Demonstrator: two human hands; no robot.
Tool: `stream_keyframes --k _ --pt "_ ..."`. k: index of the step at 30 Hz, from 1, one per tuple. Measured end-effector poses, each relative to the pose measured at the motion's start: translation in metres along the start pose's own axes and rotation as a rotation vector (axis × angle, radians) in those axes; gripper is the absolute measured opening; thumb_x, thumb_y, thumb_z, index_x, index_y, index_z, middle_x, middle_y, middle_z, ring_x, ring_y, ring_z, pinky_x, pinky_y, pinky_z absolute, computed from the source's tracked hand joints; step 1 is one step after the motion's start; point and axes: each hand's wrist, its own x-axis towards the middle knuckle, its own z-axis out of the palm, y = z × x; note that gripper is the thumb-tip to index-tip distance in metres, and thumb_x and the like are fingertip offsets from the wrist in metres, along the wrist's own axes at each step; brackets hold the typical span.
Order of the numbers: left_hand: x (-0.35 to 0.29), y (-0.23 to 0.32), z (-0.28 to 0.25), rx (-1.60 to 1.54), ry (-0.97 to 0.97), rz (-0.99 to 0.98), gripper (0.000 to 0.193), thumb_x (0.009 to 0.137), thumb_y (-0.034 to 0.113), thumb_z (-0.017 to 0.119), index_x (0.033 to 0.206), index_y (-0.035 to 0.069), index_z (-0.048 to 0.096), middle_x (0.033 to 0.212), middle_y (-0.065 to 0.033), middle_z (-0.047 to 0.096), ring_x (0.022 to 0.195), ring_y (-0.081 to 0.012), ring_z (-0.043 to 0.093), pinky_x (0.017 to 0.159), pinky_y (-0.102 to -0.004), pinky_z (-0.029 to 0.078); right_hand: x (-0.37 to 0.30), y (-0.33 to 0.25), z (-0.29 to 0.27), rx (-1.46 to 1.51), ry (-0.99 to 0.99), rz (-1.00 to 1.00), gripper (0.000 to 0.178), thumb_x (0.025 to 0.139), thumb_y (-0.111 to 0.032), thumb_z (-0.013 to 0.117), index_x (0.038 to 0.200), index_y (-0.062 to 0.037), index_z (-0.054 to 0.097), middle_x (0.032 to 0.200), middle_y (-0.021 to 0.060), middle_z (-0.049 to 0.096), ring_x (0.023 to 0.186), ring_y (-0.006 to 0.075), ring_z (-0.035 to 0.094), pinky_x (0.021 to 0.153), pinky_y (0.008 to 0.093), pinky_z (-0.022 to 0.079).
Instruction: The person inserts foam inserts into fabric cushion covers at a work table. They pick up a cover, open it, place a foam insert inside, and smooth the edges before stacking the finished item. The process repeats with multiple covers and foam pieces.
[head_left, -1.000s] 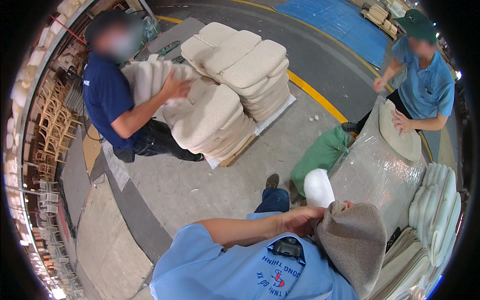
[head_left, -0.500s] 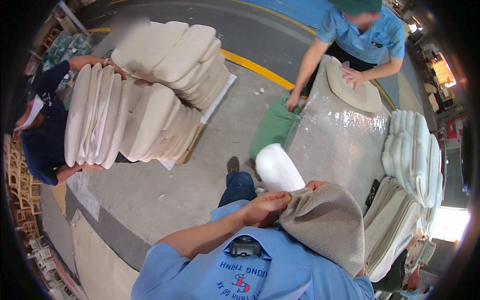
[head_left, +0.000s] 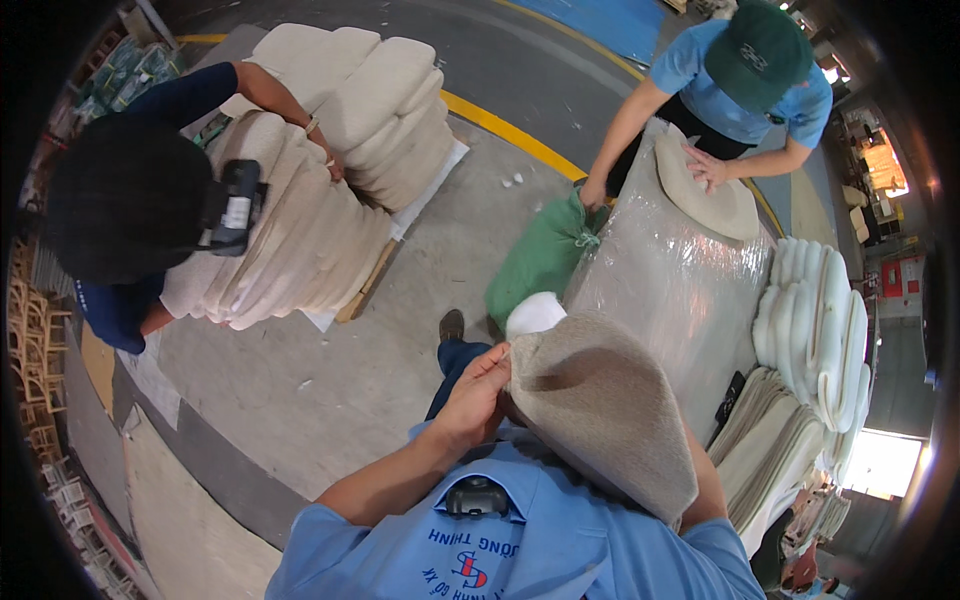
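A beige-grey fabric cushion cover (head_left: 610, 410) hangs in front of my chest, bulging and creased. My left hand (head_left: 475, 400) pinches its left upper edge between thumb and fingers. Beyond that edge, the top of a white foam pad (head_left: 537, 314) shows; the cover hides its lower part, and I cannot tell whether the pad is inside it. My right forearm reaches up behind the cover, which hides my right hand and its fingers.
Ahead stands a plastic-wrapped table (head_left: 660, 280), where a co-worker touches a beige cushion (head_left: 705, 195) and grips a green sack (head_left: 540, 250). White pads (head_left: 810, 320) and folded covers (head_left: 765, 440) are piled right. Another person leans over stacked cushions (head_left: 290, 240) at left.
The cover has moved left and swung up over more of the white pad. My right fingers have gone out of sight. The person at left has bent over and set the carried cushions onto the stack.
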Motion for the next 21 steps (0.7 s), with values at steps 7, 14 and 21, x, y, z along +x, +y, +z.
stream_keyframes --k 7,14,21 --pt "0.045 -0.010 -0.057 0.146 0.299 0.206 0.014 0.109 0.020 0.063 0.108 0.007 0.069 0.099 -0.0013 0.073 0.089 -0.0111 0.068 0.080 -0.0290 0.056 0.085 0.012 0.016 -0.106 -0.053 0.014 0.014 0.098 -0.013 0.070 0.107 -0.0021 0.073 0.101 0.0065 0.074 0.091 0.0126 0.067 0.079 0.0319 0.054" --pt "0.078 -0.025 -0.053 0.245 0.342 0.231 0.018 0.110 0.024 0.063 0.107 0.006 0.068 0.097 -0.0009 0.072 0.084 -0.0098 0.066 0.078 -0.0292 0.056 0.108 0.054 0.006 0.120 0.018 0.139 0.018 0.100 -0.014 0.066 0.112 -0.0033 0.074 0.101 0.0021 0.073 0.092 0.0105 0.067 0.080 0.0298 0.055" --pt "0.110 -0.055 -0.072 0.212 0.359 0.310 0.008 0.104 0.009 0.066 0.111 0.005 0.062 0.100 -0.0052 0.072 0.085 -0.0139 0.067 0.078 -0.0319 0.058 0.124 0.077 0.004 0.109 0.141 0.149 0.022 0.102 -0.018 0.062 0.108 -0.0025 0.077 0.094 0.0044 0.075 0.086 0.0131 0.069 0.075 0.0314 0.055"
